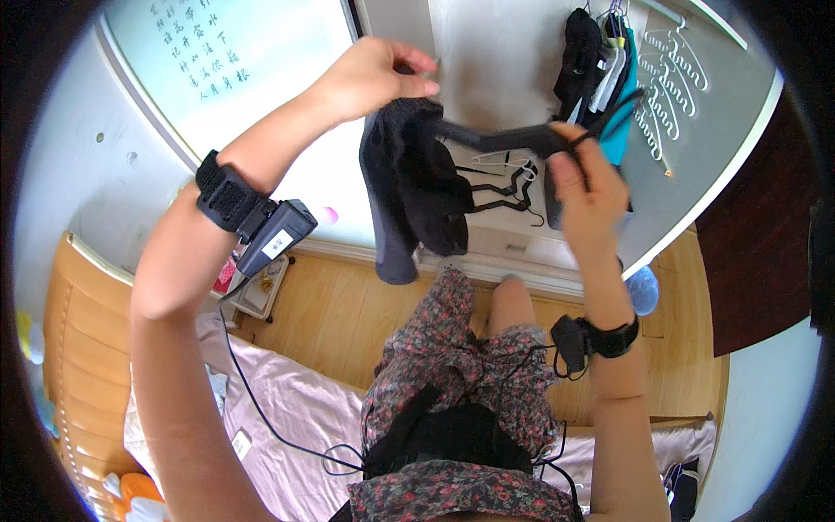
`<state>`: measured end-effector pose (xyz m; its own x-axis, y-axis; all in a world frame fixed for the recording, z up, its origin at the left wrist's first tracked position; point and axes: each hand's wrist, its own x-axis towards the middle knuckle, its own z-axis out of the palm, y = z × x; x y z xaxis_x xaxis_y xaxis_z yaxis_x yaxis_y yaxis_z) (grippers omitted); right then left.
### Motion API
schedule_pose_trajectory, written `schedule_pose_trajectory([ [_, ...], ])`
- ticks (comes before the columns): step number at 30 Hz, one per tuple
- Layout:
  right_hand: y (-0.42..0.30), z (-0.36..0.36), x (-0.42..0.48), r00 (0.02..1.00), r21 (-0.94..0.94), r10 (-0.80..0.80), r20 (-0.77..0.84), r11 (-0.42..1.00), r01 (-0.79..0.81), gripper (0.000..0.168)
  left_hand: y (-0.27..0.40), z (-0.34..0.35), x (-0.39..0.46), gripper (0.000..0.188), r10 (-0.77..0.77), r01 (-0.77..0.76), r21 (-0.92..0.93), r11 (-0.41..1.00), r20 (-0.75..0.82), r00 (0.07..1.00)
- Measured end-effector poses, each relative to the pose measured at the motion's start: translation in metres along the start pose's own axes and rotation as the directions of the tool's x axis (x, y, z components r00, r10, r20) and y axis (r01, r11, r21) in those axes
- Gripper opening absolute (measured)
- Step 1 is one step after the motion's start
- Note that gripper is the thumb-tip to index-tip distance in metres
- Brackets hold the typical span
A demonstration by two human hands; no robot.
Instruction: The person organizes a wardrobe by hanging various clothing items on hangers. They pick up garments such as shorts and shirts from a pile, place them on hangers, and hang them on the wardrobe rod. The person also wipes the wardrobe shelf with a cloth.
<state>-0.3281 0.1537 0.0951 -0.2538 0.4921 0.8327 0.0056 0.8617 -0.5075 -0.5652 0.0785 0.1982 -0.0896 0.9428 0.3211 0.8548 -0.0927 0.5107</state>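
Observation:
My right hand (pixel 587 169) is closed around one end of a black clothes hanger (pixel 502 139), whose dark, blurred hook shows at the upper right of that hand. From the hanger's other end a black garment (pixel 424 183) with a dark grey part hangs down. Just above the garment is my left hand (pixel 398 72), fingers curled with the thumb near the index finger; whether it pinches any cloth cannot be made out. Both wrists wear black straps with small devices.
Black hangers (pixel 502 196) lie on the wardrobe floor. Clothes (pixel 580 65) hang at its upper right, beside white hangers (pixel 672 85). A frosted sliding door (pixel 261 130) bearing writing stands left. Behind are a bed (pixel 293 391) and a small white cart (pixel 264 287).

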Motion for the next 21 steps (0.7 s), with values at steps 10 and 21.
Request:
schedule_pose_trajectory([
  [10, -0.001, -0.056, 0.045, 0.997, 0.286, 0.075, -0.028, 0.956, -0.064, 0.024, -0.001, -0.005, 0.005, 0.034, 0.51, -0.39, 0.584, 0.712, -0.048, 0.859],
  [21, -0.037, -0.04, 0.093, 0.699, -0.498, -0.714, 0.029, 0.596, 0.629, 0.038, 0.015, 0.028, 0.011, 0.031, 0.259, -0.198, 0.203, 0.959, -0.344, 0.902],
])
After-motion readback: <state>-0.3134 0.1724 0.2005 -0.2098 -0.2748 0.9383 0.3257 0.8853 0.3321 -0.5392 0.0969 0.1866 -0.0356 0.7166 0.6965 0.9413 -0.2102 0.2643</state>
